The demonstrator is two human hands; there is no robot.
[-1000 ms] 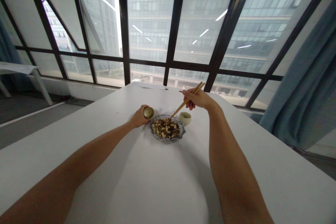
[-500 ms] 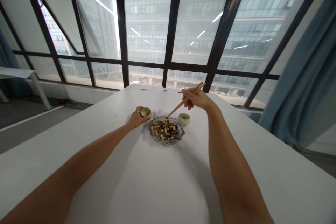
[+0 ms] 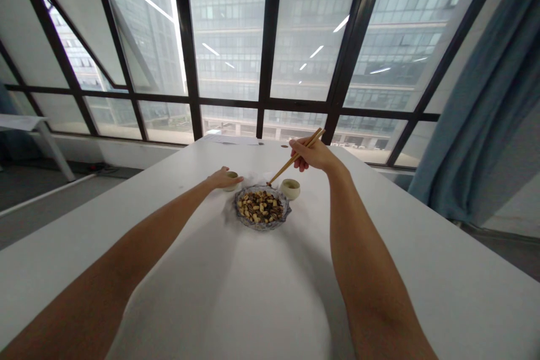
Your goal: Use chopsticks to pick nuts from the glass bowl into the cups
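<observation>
Slender, straight wooden chopsticks (image 3: 293,159) slant down from the right hand (image 3: 309,153), a small dark bit at their tips by the far rim of a glass bowl (image 3: 262,226). The bowl, translucent with a wavy edge, sits below and to the left of the right fingers, heaped with a coarse mix (image 3: 259,206) of chunky pale pieces and thin dark strips. Just right of it, directly below those same fingers, a smooth, rounded cream cup (image 3: 291,193) stands upright on the glossless white surface (image 3: 253,287). A second cup (image 3: 232,174) is partly hidden by the left hand (image 3: 220,179). The right fingers are clamped on the upper part of the chopsticks, the lower ones curled in. The left thumb stretches across the front of the second cup, the other fingers behind; how tightly they close cannot be told. The right hand is raised, its forearm slanting up and inward; the left arm reaches low and forward. Beyond the fingers lie white papers (image 3: 232,139), with dark-framed windows (image 3: 228,34) behind.
</observation>
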